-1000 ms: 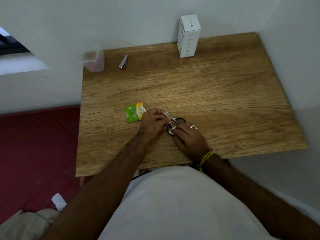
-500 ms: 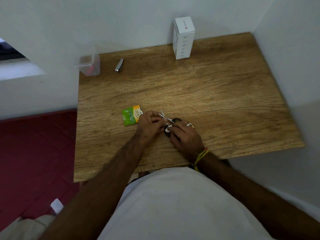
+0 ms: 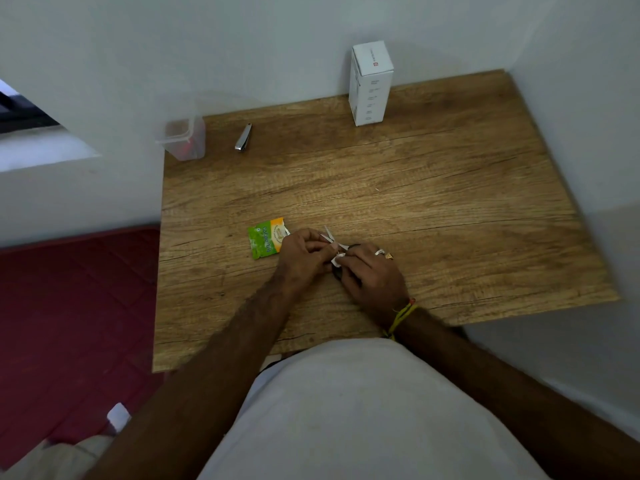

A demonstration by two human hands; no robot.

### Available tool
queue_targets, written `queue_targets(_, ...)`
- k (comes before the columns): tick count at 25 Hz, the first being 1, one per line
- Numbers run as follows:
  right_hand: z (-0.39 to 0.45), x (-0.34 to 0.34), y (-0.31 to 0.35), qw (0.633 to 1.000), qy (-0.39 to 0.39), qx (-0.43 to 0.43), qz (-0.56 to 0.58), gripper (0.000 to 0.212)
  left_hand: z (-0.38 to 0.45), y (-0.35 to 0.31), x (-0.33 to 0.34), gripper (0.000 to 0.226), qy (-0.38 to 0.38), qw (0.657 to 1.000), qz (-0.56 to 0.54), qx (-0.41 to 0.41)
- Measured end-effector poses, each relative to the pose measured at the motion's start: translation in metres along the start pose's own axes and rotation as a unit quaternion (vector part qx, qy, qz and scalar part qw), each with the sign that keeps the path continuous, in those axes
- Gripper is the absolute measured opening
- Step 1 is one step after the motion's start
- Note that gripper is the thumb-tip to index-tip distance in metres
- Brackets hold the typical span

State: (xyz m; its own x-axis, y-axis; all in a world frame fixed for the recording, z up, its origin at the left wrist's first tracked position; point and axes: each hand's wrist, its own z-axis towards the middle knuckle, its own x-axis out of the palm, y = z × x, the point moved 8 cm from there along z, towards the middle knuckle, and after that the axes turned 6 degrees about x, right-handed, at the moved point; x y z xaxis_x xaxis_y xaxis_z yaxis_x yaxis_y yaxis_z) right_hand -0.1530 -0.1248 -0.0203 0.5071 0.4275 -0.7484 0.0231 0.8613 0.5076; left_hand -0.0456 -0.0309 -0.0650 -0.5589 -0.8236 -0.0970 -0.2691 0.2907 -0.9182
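Observation:
Small scissors (image 3: 329, 236) with black handles lie between my hands near the front of the wooden table (image 3: 415, 202), their blades apart and pointing away from me. My right hand (image 3: 375, 280), with rings on it, grips the handles. My left hand (image 3: 299, 256) pinches a small white scrap (image 3: 337, 260) right at the blades. A green and orange sachet (image 3: 266, 238) lies flat on the table, just left of my left hand and partly hidden by it.
A white upright box (image 3: 370, 84) stands at the back against the wall. A metal nail clipper (image 3: 243, 137) and a clear plastic container (image 3: 183, 137) sit at the back left corner. Walls close in behind and on the right; a red mat (image 3: 69, 306) lies below left.
My hands stay together over the scissors and scrap with only small finger shifts. The view itself has drifted slightly.

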Motion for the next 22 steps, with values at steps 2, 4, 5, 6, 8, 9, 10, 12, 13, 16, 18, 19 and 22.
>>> queue_targets(2, 0.001, 0.000, 0.003, 1.000, 0.004, -0.009, -0.002, 0.015, 0.001, 0.000, -0.001, 0.021, 0.001, 1.000, 0.006, 0.003)
queue_targets(4, 0.000, 0.000, 0.004, 1.000, 0.005, -0.020, -0.006, 0.018, 0.002, 0.001, 0.000, 0.022, 0.004, 1.000, 0.011, 0.003)
queue_targets(5, 0.000, 0.000, 0.004, 1.000, 0.003, -0.019, -0.009, 0.017, 0.002, 0.001, 0.000, 0.023, 0.004, 1.000, 0.013, 0.003)
queue_targets(6, 0.000, -0.001, 0.003, 1.000, 0.001, -0.016, -0.012, 0.016, 0.001, 0.000, 0.000, 0.023, 0.003, 1.000, 0.014, 0.003)
queue_targets(8, 0.002, 0.000, 0.004, 1.000, 0.008, -0.016, -0.016, 0.016, 0.001, -0.001, -0.002, 0.022, 0.000, 1.000, 0.011, 0.003)
queue_targets(9, 0.002, 0.001, 0.005, 0.999, 0.014, -0.022, -0.019, 0.017, 0.002, 0.000, -0.001, 0.022, 0.001, 1.000, 0.009, 0.002)
queue_targets(10, 0.001, 0.002, 0.007, 0.999, 0.016, -0.029, -0.022, 0.017, 0.002, 0.001, 0.000, 0.021, 0.002, 1.000, 0.007, 0.003)
queue_targets(12, 0.002, -0.001, 0.007, 0.999, 0.009, -0.027, -0.027, 0.015, 0.001, 0.001, 0.000, 0.018, -0.003, 1.000, 0.007, 0.002)
queue_targets(13, 0.003, -0.002, 0.006, 0.999, 0.006, -0.023, -0.030, 0.014, 0.001, 0.001, -0.001, 0.017, -0.009, 1.000, 0.008, 0.002)
queue_targets(16, 0.001, 0.004, 0.006, 0.999, 0.032, -0.022, -0.018, 0.015, 0.002, -0.001, -0.001, 0.016, -0.008, 1.000, 0.012, 0.011)
queue_targets(18, 0.002, 0.002, 0.005, 0.999, 0.036, -0.020, -0.002, 0.013, 0.001, -0.001, -0.001, 0.016, -0.009, 1.000, 0.012, 0.007)
queue_targets(19, 0.003, -0.001, 0.003, 1.000, 0.025, -0.010, 0.007, 0.011, 0.000, -0.002, -0.001, 0.016, -0.012, 1.000, 0.007, 0.002)
queue_targets(22, 0.003, -0.012, -0.010, 0.995, -0.015, 0.079, 0.054, 0.010, -0.003, -0.003, 0.000, 0.019, -0.023, 0.999, -0.021, -0.017)
